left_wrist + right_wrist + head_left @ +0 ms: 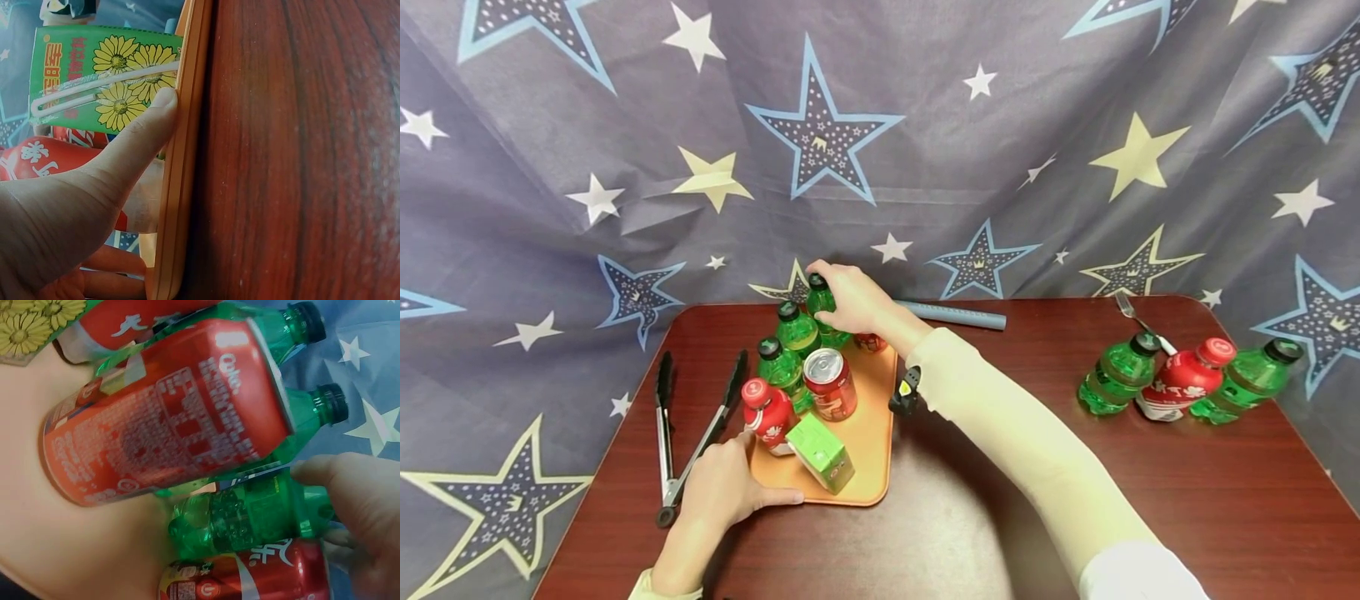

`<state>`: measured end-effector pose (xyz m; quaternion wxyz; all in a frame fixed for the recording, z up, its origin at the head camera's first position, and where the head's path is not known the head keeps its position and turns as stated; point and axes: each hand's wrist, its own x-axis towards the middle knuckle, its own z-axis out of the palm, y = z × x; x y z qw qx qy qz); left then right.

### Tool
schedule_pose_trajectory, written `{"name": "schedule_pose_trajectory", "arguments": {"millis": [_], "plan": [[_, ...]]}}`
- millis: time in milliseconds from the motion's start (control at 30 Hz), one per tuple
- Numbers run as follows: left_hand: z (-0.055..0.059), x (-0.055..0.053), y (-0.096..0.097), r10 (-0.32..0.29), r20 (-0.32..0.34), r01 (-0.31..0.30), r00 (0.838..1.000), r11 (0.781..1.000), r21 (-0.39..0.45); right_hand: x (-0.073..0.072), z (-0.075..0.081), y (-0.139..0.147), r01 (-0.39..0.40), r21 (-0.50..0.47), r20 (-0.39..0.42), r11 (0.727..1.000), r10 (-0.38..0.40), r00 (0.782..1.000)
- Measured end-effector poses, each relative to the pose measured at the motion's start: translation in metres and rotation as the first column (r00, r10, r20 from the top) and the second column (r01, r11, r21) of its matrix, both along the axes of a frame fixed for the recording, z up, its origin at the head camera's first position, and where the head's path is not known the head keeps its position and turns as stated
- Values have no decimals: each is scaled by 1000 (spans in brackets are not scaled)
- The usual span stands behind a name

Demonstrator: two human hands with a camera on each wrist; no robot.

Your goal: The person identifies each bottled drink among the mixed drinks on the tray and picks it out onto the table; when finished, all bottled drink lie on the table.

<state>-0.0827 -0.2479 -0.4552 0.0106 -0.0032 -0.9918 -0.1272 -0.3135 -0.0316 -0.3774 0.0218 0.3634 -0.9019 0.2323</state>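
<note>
An orange tray (872, 450) carries several drinks. My left hand (718, 483) grips its near left corner, thumb along the front rim and fingers on the left side. Close to that hand stand a red bottle (767, 414) and a green drink carton (822, 454) with a straw and yellow flowers. At the tray's far end my right hand (857, 300) holds a green bottle (250, 515) near its top. Two more green bottles (797, 329) line the left side. One red can (830, 387) stands mid-tray; another red can (275, 575) is beside the held bottle, partly hidden.
Black-tipped tongs (666, 450) lie spread left of the tray. Behind it is a blue-grey rod (962, 316). Farther right are a green bottle (1116, 379), a red bottle (1183, 383), another green bottle (1247, 383) and a fork (1138, 319). A star-patterned curtain (910, 167) borders the table.
</note>
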Motion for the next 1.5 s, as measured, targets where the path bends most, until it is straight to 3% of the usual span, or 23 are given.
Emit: {"name": "schedule_pose_trajectory", "arguments": {"millis": [333,600,733,933,1067,1267,1500], "plan": [[3,-1,2,-1,10,2,1000,1000,-15,-5,-7,0,-12,82,15,997,11,1000],[4,0,2,5,15,-5,1000,1000,-18,-5,-4,-3,17,21,40,1000,-18,999],[4,1,3,4,10,-4,1000,1000,-18,-5,5,-1,59,-81,34,995,-57,998],[4,0,3,6,19,-5,1000,1000,-21,-3,28,5,123,-258,49,958,-114,992],[4,0,2,4,25,-3,1000,1000,-18,2,49,11,174,-319,71,932,-160,985],[5,0,2,2,32,-1,999,1000,-23,19,83,24,273,-314,83,909,-260,962],[5,-1,2,1,29,0,1000,1000,-27,37,119,54,276,-307,74,911,-266,961]]}}
